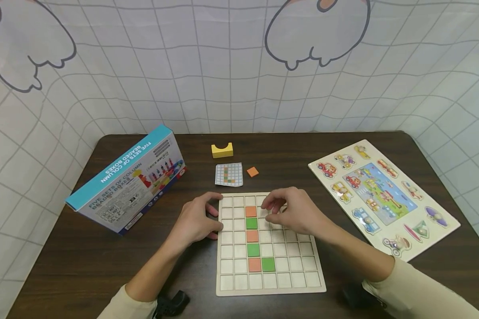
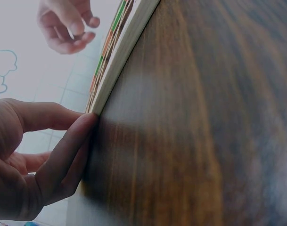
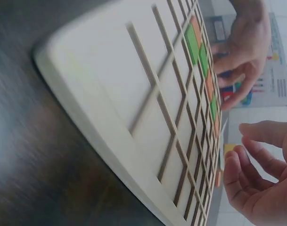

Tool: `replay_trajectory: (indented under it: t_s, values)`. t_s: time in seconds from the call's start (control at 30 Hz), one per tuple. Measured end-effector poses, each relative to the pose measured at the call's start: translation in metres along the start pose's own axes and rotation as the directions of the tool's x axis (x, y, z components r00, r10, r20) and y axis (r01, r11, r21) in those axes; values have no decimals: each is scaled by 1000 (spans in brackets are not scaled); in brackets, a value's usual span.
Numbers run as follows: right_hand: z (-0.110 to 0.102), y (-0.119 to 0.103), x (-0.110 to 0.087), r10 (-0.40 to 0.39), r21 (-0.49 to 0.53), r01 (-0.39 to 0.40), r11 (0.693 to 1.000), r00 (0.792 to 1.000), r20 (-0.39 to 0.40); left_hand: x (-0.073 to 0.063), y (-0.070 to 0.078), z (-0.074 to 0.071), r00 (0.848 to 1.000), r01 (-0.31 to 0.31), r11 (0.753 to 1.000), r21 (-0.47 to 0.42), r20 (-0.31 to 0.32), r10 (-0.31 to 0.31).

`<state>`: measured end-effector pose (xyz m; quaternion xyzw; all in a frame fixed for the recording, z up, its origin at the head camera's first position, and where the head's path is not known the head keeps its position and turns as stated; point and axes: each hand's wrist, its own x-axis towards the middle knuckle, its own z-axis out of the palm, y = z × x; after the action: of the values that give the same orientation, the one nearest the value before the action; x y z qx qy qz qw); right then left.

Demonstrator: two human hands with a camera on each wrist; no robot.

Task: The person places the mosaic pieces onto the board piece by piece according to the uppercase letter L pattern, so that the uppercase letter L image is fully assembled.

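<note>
A pale grid board (image 1: 271, 287) lies flat on the dark table. Orange and green square tiles alternate down its third column, and one more green tile (image 1: 268, 264) sits beside the lowest orange tile (image 1: 254, 265). My left hand (image 1: 195, 219) touches the board's left edge with thumb and fingertips; the left wrist view shows these fingertips (image 2: 89, 120) right at the side of the board. Over the upper right squares hovers my right hand (image 1: 291, 210), fingers loosely bent. In the right wrist view a gap shows between this hand's thumb (image 3: 263, 132) and fingers, with nothing in it.
Behind the board lie a small pattern card (image 1: 237, 166) and a loose orange tile (image 1: 253, 171), with a yellow arched block (image 1: 222, 152) farther back. A blue-topped box (image 1: 131, 181) stands left. A picture puzzle board (image 1: 435, 235) lies right, near the right forearm.
</note>
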<state>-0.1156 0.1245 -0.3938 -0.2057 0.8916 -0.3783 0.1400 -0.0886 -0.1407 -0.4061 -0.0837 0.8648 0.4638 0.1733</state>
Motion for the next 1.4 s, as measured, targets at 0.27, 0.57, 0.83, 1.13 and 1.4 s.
replay_trajectory:
  t_s: [0.27, 0.57, 0.83, 1.13, 1.4]
  values:
    - [-9, 6, 23, -19, 24, 19, 1000, 1000, -26, 1, 0, 0, 1000, -1, 1000, -3, -6, 1]
    - [-18, 10, 52, -11, 79, 15, 997, 998, -55, 1, 0, 0, 1000, 4, 1000, -5, -1, -4]
    - [-20, 15, 79, 22, 76, -18, 997, 998, -59, 0, 0, 0, 1000, 0, 1000, -4, -3, 0]
    - [-20, 22, 100, 72, 100, -69, 993, 997, -27, 0, -1, 1, 1000, -8, 1000, -6, -6, 8]
    - [-17, 23, 114, 67, 44, -67, 997, 998, 7, 0, -1, 1, 1000, 0, 1000, 1, 4, 0]
